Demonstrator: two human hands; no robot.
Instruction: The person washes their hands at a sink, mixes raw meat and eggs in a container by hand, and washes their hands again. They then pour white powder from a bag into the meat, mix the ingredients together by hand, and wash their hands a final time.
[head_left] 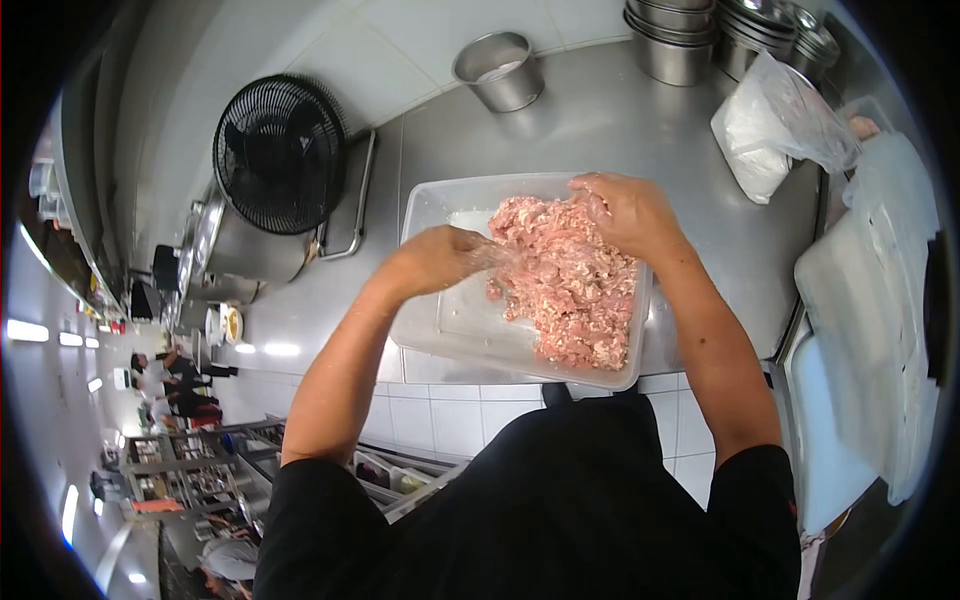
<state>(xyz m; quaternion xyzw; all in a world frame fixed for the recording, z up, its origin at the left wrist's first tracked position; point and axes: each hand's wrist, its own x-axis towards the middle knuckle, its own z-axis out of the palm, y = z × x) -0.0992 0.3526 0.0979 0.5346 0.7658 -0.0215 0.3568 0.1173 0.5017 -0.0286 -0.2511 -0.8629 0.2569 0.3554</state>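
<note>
A translucent rectangular tub (470, 345) stands on the steel counter, with a mound of pink ground meat (575, 285) filling mainly its middle and right side. Over the tub, my left hand (440, 260) reaches in from the left, its fingertips blurred at the meat's left edge. My right hand (632, 212) is at the tub's upper right corner, fingers curled at the meat's edge. The fingertips of that hand are partly hidden, so what they hold cannot be made out.
Behind the tub are a steel pot (498, 72), stacked steel containers (670, 40) and a plastic bag of white powder (760, 130). A black fan (280, 153) stands at the left. Lids or trays (870, 280) lean at the right. People (180, 385) are far left.
</note>
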